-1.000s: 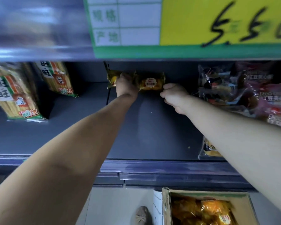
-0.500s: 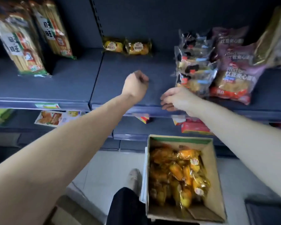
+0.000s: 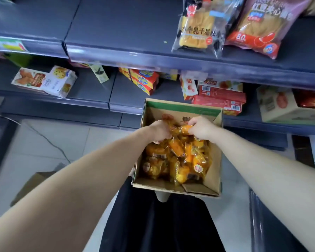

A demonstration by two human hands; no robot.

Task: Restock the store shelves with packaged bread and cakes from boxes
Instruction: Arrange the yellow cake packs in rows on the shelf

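An open cardboard box [image 3: 214, 171] sits on the floor in front of the shelves, full of several small cakes in yellow-orange wrappers [image 3: 178, 160]. Both my hands are down in its far end. My left hand [image 3: 159, 130] is closed around a wrapped cake at the top of the pile. My right hand [image 3: 201, 127] pinches another orange wrapped cake beside it. The dark grey shelf [image 3: 120, 30] above has a bare stretch on its left and middle.
Two bread bags [image 3: 198, 26] [image 3: 258, 28] lie on the right of the upper shelf. The lower shelf holds biscuit boxes [image 3: 44, 80] and red cartons [image 3: 218, 99]. A flattened cardboard piece [image 3: 31, 184] lies on the tiled floor at left. My dark-clothed legs [image 3: 153, 224] are below the box.
Both hands left the two cakes at the back of the upper shelf, pulled away, and dropped into the box, where they closed on wrapped cakes. The view tilted down.
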